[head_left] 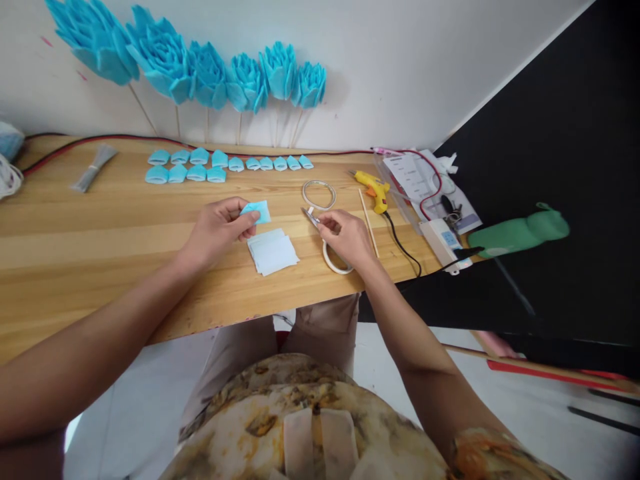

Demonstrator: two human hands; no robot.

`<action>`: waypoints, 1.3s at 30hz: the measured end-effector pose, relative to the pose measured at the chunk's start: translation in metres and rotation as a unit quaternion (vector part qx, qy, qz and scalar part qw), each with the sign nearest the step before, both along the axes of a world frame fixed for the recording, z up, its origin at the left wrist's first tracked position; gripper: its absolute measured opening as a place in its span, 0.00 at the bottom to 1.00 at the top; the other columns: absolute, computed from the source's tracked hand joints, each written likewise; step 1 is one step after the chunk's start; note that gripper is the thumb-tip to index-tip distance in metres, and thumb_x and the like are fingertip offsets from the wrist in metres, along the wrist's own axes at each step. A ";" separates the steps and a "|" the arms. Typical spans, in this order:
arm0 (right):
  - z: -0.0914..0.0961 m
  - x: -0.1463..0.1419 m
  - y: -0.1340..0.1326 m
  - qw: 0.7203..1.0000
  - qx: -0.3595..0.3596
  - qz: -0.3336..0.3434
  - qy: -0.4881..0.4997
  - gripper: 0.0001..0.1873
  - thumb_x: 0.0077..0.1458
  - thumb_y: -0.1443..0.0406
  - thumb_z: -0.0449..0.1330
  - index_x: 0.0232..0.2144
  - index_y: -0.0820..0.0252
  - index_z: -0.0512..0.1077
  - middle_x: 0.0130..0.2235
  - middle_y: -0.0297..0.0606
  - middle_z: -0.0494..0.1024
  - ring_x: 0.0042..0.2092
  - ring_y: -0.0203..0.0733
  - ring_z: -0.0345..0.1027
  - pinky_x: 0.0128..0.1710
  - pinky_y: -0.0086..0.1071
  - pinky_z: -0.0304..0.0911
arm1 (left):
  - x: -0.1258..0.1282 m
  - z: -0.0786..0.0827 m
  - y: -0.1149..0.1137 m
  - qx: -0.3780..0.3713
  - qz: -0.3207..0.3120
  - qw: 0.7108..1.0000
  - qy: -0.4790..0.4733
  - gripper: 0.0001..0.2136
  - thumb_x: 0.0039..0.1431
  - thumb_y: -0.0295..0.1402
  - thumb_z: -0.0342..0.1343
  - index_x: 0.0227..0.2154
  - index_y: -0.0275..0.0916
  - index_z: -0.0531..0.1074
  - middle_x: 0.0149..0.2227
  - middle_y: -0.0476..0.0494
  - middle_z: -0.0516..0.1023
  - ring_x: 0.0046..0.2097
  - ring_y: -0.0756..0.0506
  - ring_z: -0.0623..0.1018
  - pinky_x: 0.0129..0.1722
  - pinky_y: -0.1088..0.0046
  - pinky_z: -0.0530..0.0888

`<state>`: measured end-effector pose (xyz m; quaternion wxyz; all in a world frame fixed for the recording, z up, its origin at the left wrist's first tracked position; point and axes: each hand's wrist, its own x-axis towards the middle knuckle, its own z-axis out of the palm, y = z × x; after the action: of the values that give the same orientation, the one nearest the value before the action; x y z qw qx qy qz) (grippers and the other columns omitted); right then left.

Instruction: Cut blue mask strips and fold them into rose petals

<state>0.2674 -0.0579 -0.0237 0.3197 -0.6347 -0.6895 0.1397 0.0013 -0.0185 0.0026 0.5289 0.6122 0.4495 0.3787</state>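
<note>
My left hand (217, 227) pinches a small blue sheet piece (263, 211) between thumb and fingers. Just below it lies a stack of pale blue square sheets (273, 253) on the wooden table. My right hand (349, 235) is closed around scissors (311, 217), whose blades point to the left; its fingers hide the handles. A small white bit shows beside the blades. One tape roll (319, 195) lies just beyond the scissors, and a second tape roll (336, 267) is partly covered by my right hand.
Several folded blue petals (197, 173) line the back of the table (100, 267). Blue flowers on sticks (165, 60) stand against the wall. Rightward are a thin stick (369, 220), yellow glue gun (374, 190), power strip (443, 243) and green bottle (520, 233). Wire bundle (95, 169) lies left.
</note>
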 end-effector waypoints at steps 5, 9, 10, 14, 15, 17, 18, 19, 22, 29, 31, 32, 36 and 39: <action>-0.004 0.002 0.004 1.000 0.009 -0.002 -0.023 0.07 0.57 0.66 0.58 0.33 0.59 0.77 0.36 0.39 0.81 0.36 0.41 0.73 0.39 0.34 0.63 | 0.000 0.002 -0.001 0.000 0.003 1.000 0.002 0.10 0.53 0.39 0.62 0.23 0.41 0.70 0.22 0.50 0.73 0.24 0.51 0.69 0.27 0.74 0.69; -0.004 0.004 0.006 1.000 -0.018 -0.018 0.015 0.07 0.58 0.64 0.57 0.33 0.59 0.75 0.34 0.38 0.81 0.36 0.41 0.73 0.38 0.33 0.62 | 0.000 0.000 0.000 0.003 0.001 1.000 0.000 0.10 0.53 0.39 0.63 0.23 0.41 0.71 0.22 0.50 0.73 0.24 0.51 0.68 0.26 0.74 0.68; -0.004 0.004 0.006 0.999 -0.024 -0.023 0.019 0.07 0.58 0.64 0.57 0.33 0.58 0.75 0.34 0.37 0.81 0.35 0.41 0.73 0.37 0.33 0.62 | 0.000 0.000 0.000 0.002 0.002 1.000 -0.002 0.10 0.53 0.39 0.63 0.23 0.40 0.71 0.22 0.50 0.73 0.24 0.51 0.68 0.26 0.74 0.68; -0.004 0.004 0.006 0.999 -0.029 -0.037 0.005 0.07 0.58 0.63 0.57 0.32 0.57 0.73 0.31 0.36 0.80 0.34 0.41 0.73 0.36 0.33 0.61 | -0.001 -0.003 0.001 0.004 -0.002 1.000 -0.014 0.11 0.53 0.39 0.63 0.23 0.40 0.71 0.22 0.49 0.73 0.24 0.51 0.68 0.26 0.74 0.68; -0.004 0.004 0.006 0.999 -0.028 -0.043 0.006 0.06 0.58 0.62 0.57 0.32 0.57 0.73 0.31 0.35 0.80 0.34 0.41 0.73 0.36 0.33 0.61 | -0.001 -0.003 0.001 0.004 -0.002 1.000 -0.013 0.11 0.53 0.39 0.63 0.23 0.40 0.71 0.22 0.49 0.73 0.24 0.51 0.68 0.27 0.74 0.68; -0.005 0.005 0.005 0.998 -0.026 -0.050 0.019 0.06 0.58 0.62 0.57 0.32 0.57 0.72 0.32 0.35 0.81 0.34 0.41 0.73 0.36 0.33 0.62 | -0.001 -0.002 0.001 0.006 0.001 1.000 -0.005 0.10 0.52 0.39 0.63 0.23 0.41 0.71 0.22 0.49 0.73 0.24 0.51 0.69 0.27 0.74 0.68; -0.005 0.005 0.005 0.998 -0.025 -0.049 0.034 0.06 0.58 0.61 0.57 0.33 0.57 0.72 0.32 0.35 0.81 0.34 0.41 0.74 0.37 0.34 0.63 | -0.001 -0.002 0.000 0.007 0.003 1.000 -0.001 0.10 0.52 0.39 0.63 0.22 0.41 0.71 0.22 0.49 0.73 0.24 0.51 0.69 0.27 0.74 0.68; -0.005 0.006 0.004 0.997 -0.022 -0.043 0.053 0.07 0.59 0.61 0.57 0.33 0.57 0.72 0.33 0.35 0.81 0.35 0.40 0.74 0.38 0.34 0.64 | 0.000 -0.001 0.000 0.007 0.002 1.000 0.001 0.10 0.52 0.40 0.63 0.22 0.41 0.71 0.22 0.49 0.73 0.24 0.51 0.69 0.27 0.74 0.68; 0.000 0.003 0.001 0.994 0.017 -0.039 0.105 0.08 0.59 0.60 0.57 0.34 0.57 0.73 0.34 0.35 0.82 0.34 0.39 0.74 0.37 0.33 0.65 | 0.001 0.002 -0.002 0.003 -0.008 1.000 0.000 0.12 0.51 0.41 0.63 0.22 0.41 0.70 0.22 0.49 0.74 0.24 0.50 0.69 0.27 0.74 0.69; 0.033 -0.025 0.000 0.967 0.232 0.099 0.033 0.08 0.62 0.62 0.57 0.35 0.52 0.77 0.33 0.35 0.80 0.35 0.41 0.71 0.39 0.38 0.66 | 0.004 0.004 -0.004 -0.051 -0.065 0.996 -0.025 0.12 0.50 0.41 0.63 0.23 0.39 0.69 0.21 0.50 0.73 0.23 0.52 0.69 0.25 0.77 0.68; 0.038 -0.034 0.007 0.953 0.263 0.152 0.012 0.08 0.62 0.63 0.57 0.37 0.50 0.77 0.33 0.36 0.79 0.36 0.42 0.71 0.40 0.40 0.65 | 0.004 0.005 -0.005 -0.055 -0.066 0.996 -0.026 0.12 0.51 0.41 0.63 0.23 0.39 0.69 0.21 0.50 0.73 0.23 0.52 0.69 0.25 0.77 0.69; 0.038 -0.038 0.011 0.946 0.270 0.179 0.003 0.08 0.62 0.63 0.57 0.38 0.49 0.77 0.33 0.36 0.79 0.36 0.42 0.71 0.41 0.41 0.65 | 0.004 0.006 -0.005 -0.056 -0.066 0.996 -0.025 0.12 0.51 0.40 0.62 0.22 0.39 0.69 0.21 0.51 0.73 0.23 0.52 0.69 0.26 0.77 0.69; 0.034 -0.048 0.029 0.923 0.283 0.256 -0.051 0.09 0.62 0.64 0.56 0.39 0.47 0.77 0.34 0.35 0.78 0.36 0.42 0.71 0.40 0.41 0.65 | 0.003 0.007 -0.006 -0.056 -0.065 0.996 -0.026 0.11 0.53 0.39 0.61 0.23 0.39 0.69 0.21 0.51 0.72 0.23 0.52 0.69 0.26 0.77 0.69; 0.030 -0.051 0.039 0.910 0.301 0.266 -0.107 0.10 0.62 0.63 0.56 0.37 0.47 0.78 0.33 0.35 0.78 0.36 0.42 0.70 0.39 0.41 0.66 | 0.003 0.007 -0.006 -0.066 -0.064 0.995 -0.033 0.11 0.53 0.38 0.61 0.22 0.39 0.69 0.20 0.52 0.72 0.23 0.53 0.69 0.25 0.77 0.68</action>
<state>0.2163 -0.0194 0.0061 0.3708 -0.3127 -0.8722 -0.0629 0.0044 -0.0245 0.0097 0.6058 0.5908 0.4156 0.3335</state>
